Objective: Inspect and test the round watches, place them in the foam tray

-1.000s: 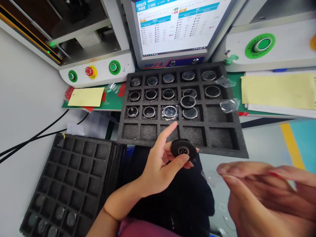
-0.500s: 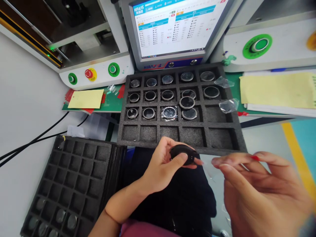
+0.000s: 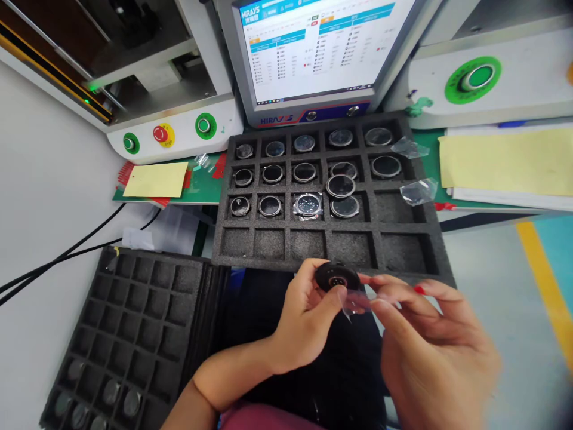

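Note:
My left hand (image 3: 308,322) is closed around a round black watch body (image 3: 333,275), its back with a ring and small contacts turned toward me. Between the thumb and fingers of my right hand (image 3: 434,340) is a clear plastic film (image 3: 358,301), pinched at its right end. The film's left end reaches my left thumb, just below the watch body. Both hands are over my lap, at the front edge of a grey foam tray (image 3: 308,226) holding several watch bodies. One watch body (image 3: 341,186) lies across the divider on top of two others.
Behind the tray stands a monitor (image 3: 313,60), with machine panels bearing green buttons (image 3: 481,76) and a red stop button (image 3: 160,134). Clear film scraps (image 3: 418,191) lie on the tray's right edge. Lower left, a stack of foam trays (image 3: 129,316) holds several round pieces.
My right hand has moved left, bringing the clear film up to the watch body. My left hand has shifted slightly right and tilted the watch so its back shows more.

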`<state>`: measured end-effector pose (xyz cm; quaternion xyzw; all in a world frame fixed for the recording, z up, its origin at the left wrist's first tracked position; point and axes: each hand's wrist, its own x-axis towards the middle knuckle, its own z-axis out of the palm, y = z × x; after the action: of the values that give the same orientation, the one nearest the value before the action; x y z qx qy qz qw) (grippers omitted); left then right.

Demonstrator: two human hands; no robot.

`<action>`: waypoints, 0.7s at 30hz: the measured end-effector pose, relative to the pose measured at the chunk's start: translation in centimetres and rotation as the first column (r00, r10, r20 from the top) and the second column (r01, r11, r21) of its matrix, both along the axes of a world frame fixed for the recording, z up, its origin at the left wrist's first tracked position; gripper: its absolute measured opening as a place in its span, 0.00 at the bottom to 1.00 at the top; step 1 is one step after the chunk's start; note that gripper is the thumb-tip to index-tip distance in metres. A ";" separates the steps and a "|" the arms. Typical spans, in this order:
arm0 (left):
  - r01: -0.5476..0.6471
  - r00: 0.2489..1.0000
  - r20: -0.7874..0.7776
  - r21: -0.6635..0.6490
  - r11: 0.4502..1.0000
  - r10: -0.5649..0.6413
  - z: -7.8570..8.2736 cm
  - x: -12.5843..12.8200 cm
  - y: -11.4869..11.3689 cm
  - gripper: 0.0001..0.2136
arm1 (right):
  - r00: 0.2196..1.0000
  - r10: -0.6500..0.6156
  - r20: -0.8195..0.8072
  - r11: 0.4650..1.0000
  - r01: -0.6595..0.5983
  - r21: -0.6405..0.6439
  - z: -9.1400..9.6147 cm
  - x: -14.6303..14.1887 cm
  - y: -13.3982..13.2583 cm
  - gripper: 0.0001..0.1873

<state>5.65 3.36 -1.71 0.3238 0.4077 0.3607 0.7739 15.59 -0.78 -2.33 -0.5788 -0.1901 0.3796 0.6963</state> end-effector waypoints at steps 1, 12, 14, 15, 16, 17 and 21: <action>-0.003 1.000 0.001 0.014 1.000 0.003 0.0 0.0 -0.1 0.14 | 1.000 0.000 -0.002 1.000 0.000 0.010 -0.1 -0.1 0.0 0.20; 0.065 0.997 -0.041 0.166 0.984 -0.059 -0.2 -0.6 -1.0 0.19 | 0.987 0.033 0.158 0.999 -0.031 -0.018 -0.7 0.0 -0.4 0.21; 0.066 0.996 -0.062 0.167 0.984 -0.056 0.0 -0.5 -1.0 0.14 | 0.978 0.005 0.209 1.000 -0.006 0.006 -0.7 -0.1 -0.3 0.21; 0.070 0.995 -0.087 0.180 0.981 -0.055 0.0 -0.5 -0.9 0.12 | 0.972 -0.010 0.234 1.000 0.006 0.019 -0.7 -0.2 -0.3 0.21; 0.080 0.991 -0.121 0.197 0.977 -0.057 -0.1 -0.4 -0.9 0.11 | 0.967 -0.022 0.255 0.999 0.014 0.034 -0.7 -0.3 -0.2 0.20; 0.092 0.986 -0.153 0.213 0.973 -0.060 -0.2 -0.4 -0.9 0.11 | 0.963 -0.039 0.267 0.998 0.027 0.050 -0.8 -0.4 -0.1 0.21; 0.134 0.975 -0.202 0.223 0.966 -0.089 -0.3 -0.6 -1.3 0.09 | 0.959 -0.124 0.254 0.991 0.106 0.083 -1.7 -0.2 0.8 0.27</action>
<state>5.05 2.09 -2.05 0.4685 0.4151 0.3297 0.7067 15.44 0.00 -3.99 -0.6094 -0.2581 0.2529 0.7058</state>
